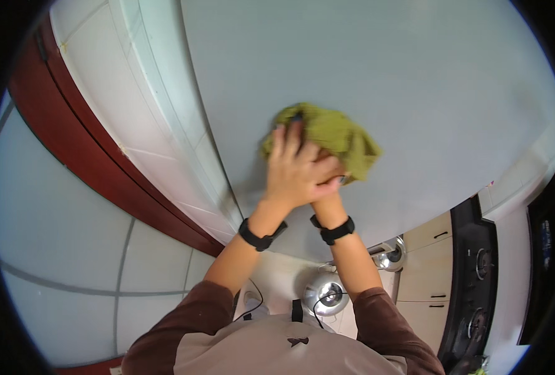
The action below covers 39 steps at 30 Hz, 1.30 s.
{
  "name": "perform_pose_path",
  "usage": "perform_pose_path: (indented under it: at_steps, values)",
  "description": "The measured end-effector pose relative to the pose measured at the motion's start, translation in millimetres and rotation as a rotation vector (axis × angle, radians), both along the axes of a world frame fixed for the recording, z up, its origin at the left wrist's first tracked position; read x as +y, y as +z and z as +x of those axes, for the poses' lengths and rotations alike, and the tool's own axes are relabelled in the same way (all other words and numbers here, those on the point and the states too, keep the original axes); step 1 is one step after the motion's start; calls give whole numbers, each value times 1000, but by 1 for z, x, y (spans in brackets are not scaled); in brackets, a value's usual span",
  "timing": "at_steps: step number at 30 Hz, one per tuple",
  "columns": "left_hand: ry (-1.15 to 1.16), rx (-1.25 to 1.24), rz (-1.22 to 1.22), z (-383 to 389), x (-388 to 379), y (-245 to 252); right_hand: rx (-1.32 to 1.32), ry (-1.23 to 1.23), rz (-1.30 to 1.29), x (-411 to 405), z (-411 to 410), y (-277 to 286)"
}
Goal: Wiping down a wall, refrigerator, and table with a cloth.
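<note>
A crumpled yellow-green cloth (338, 133) is pressed against a large, smooth, pale grey panel (376, 61). My left hand (289, 176) lies over my right hand, its fingers spread and slightly blurred, with the fingertips reaching the cloth. Mostly covered by it, my right hand (324, 200) rests on the cloth; dark nail tips show beyond the left hand's fingers and near its thumb. How tightly the right fingers grip is hidden. Both wrists wear a black strap.
To the left are white wall tiles (94, 84) and a dark red frame (94, 159). Below stands a shiny metal pot (325, 293) on the floor. At right are cream cabinets (425, 267) and a black gas hob (476, 281). Thin black cables (261, 293) hang by my body.
</note>
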<state>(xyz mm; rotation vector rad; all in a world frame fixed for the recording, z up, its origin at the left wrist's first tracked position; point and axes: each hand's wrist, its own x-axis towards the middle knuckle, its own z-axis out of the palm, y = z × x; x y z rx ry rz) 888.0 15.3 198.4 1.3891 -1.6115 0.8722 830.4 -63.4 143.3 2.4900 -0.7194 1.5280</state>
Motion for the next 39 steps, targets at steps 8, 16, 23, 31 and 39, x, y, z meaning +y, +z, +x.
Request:
perform_pose_path:
  at_steps: [8,16,23,31,39]
  values:
    - [64,231,165,105,52,-68,206,223,-132,44,112,-60]
    - [89,406,331,78,44,-127,411,158,-347,34,73,-90]
    - [159,263,78,-59,-26,-96,253,51,-441,-27,-60,-70]
    - [15,145,-19,-213,-87,-114,313,-230,-208,-68,-229,-99]
    - [-80,130,155,-250,-76,-170,485,-368,234,-58,-288,-178]
